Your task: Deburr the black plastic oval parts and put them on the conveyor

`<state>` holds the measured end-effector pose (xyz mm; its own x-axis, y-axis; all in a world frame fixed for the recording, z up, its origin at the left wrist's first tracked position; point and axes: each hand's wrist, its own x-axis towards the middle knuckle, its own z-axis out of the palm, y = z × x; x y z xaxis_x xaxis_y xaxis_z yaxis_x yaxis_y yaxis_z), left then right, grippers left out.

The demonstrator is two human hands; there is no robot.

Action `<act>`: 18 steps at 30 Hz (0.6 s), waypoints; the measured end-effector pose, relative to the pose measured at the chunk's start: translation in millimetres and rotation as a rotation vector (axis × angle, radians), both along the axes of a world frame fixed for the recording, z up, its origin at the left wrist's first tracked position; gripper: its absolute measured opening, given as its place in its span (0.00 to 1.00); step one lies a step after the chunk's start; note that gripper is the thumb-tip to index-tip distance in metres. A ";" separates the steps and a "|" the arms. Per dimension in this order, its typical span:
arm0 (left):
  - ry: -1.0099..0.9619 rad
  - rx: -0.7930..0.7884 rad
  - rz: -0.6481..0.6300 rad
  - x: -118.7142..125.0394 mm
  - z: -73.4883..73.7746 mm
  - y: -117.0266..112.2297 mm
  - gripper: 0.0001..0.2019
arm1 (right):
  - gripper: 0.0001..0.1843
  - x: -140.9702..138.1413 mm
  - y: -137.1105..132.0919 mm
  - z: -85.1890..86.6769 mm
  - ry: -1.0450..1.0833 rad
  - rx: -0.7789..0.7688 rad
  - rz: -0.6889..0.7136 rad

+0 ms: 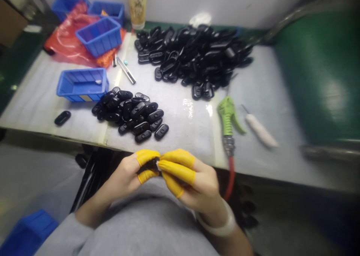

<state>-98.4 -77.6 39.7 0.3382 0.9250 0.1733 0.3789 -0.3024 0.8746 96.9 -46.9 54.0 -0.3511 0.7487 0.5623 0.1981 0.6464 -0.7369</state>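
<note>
Both my hands meet just below the table's near edge, fingertips in yellow finger cots. My left hand (132,171) and my right hand (188,177) pinch one small black plastic part (153,165) between them; most of it is hidden by the fingers. A small heap of the same black oval parts (132,115) lies on the table just beyond my hands. A much larger pile of black parts (194,55) fills the far middle of the table.
A green air gun (228,115) with a red hose lies right of centre, a white-handled tool (261,130) beside it. Blue bins (82,84) (99,35) and a red bag (70,34) stand at the far left. One stray black part (62,118) lies near the left edge. A blue bin (26,231) sits on the floor.
</note>
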 end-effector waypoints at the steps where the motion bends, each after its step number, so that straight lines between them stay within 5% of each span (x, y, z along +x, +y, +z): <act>1: -0.001 -0.008 -0.002 0.2 -0.5 0.0 0.16 | 0.17 0.1 0.0 0.3 -0.019 -0.005 -0.021; 8: -0.008 0.005 -0.020 -0.8 -0.2 1.4 0.15 | 0.16 -1.2 0.3 2.0 -0.005 -0.022 0.041; 13: -0.028 -0.042 0.004 -0.6 -3.1 -1.0 0.14 | 0.10 2.1 13.6 -7.6 -0.038 -0.094 -0.091; 16: -0.023 -0.042 0.105 -11.8 -7.9 -1.4 0.14 | 0.10 9.9 24.3 -23.2 0.116 -0.165 -0.203; 18: -0.015 0.014 0.302 -33.4 -11.1 2.4 0.15 | 0.09 15.4 30.3 -39.2 0.190 -0.243 -0.338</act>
